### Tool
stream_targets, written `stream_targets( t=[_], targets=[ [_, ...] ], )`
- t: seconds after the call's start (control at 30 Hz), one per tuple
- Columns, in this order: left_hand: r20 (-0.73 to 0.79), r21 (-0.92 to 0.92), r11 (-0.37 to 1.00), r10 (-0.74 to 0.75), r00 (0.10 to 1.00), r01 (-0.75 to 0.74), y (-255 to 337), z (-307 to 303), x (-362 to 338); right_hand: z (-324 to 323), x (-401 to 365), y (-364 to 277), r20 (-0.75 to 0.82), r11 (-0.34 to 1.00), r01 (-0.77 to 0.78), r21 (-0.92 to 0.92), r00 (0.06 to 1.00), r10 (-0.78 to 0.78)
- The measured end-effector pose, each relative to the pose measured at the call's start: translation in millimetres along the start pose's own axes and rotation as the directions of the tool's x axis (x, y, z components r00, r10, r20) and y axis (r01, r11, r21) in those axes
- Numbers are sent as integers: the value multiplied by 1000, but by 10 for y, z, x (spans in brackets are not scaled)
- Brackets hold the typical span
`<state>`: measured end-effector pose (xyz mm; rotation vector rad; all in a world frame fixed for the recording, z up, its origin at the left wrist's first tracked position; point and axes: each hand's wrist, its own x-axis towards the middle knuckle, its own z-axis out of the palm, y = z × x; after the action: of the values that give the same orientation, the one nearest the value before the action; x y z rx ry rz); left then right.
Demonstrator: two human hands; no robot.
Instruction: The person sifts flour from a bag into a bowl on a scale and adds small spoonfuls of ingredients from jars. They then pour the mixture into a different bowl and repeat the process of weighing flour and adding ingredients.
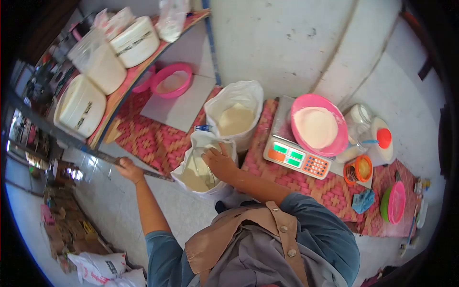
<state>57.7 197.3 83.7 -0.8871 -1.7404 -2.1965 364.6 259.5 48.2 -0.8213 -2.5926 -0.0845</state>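
Observation:
My right hand (221,161) reaches into the front white sack (217,193), which holds pale powder. Its fingers curl over a clear plastic container (202,171) that sits tilted in the powder, partly hidden by the hand. Off to the left, my left hand (129,169) is wrapped round the edge bar (152,174) of the low table. A second white sack (234,91) of powder stands just behind the front one. Right of the sacks is a digital scale (296,158) with lit green displays, carrying a pink basin (340,136) of white powder.
White labelled tubs (82,107) and a clear container (98,62) line the upper shelf at left. Below it sits a pink bowl (172,80). An orange jar (358,170), a blue wrapper (363,201) and a pink-green basin (393,203) are at right.

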Motion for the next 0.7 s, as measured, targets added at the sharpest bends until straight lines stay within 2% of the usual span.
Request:
stream_targets(
  t=[0.03,0.1,0.17,0.23,0.27,0.33,0.37,0.4,0.43,0.47,0.53,0.57,0.63,0.67,0.7],
  targets=[
    [8,-4,1000,-22,1000,22,-33,-19,7,-319,-61,41,-2,1000,-23,-15,1000,23],
    [-10,-23,998,-53,999,53,5,4,2,-931,-304,206,-141,950,-204,239,960,241],
    [-20,-50,997,-57,998,56,75,29,-9,-1177,-749,535,-177,772,-299,561,868,465],
    [-44,-68,996,-56,997,53,133,109,-34,-1317,-1335,775,-369,710,-495,501,619,693],
    [-49,-47,997,-59,997,57,163,124,-43,-1522,-1563,891,-378,675,-685,275,568,731],
    [-95,35,999,-37,995,41,291,151,-76,-1711,-2005,1142,-562,686,-724,64,542,624],
    [-115,47,998,-28,993,34,283,140,-61,-1782,-2125,1244,-557,702,-709,74,554,618],
    [-122,65,998,-8,993,16,219,127,-47,-1852,-2216,1339,-299,637,-771,-17,612,732],
    [-126,80,997,11,992,-1,172,125,-33,-1890,-2257,1394,-25,584,-800,-137,592,805],
    [-120,60,998,7,993,0,136,113,-15,-1896,-2275,1386,-21,597,-792,-132,604,797],
    [-134,78,997,-1,991,12,194,129,-31,-1913,-2315,1389,-243,662,-744,-89,661,710],
    [-128,92,996,-11,992,23,225,139,-33,-1902,-2339,1429,-242,662,-744,-86,661,711],
    [-130,83,996,-5,992,16,267,160,-36,-1882,-2400,1537,-99,645,-748,-154,661,743],
    [-152,115,992,-42,987,60,287,173,-35,-1915,-2440,1621,-103,647,-746,-157,664,741],
    [-179,147,984,-78,981,105,301,182,-31,-1953,-2494,1734,-441,624,-769,137,517,734]
  ],
)
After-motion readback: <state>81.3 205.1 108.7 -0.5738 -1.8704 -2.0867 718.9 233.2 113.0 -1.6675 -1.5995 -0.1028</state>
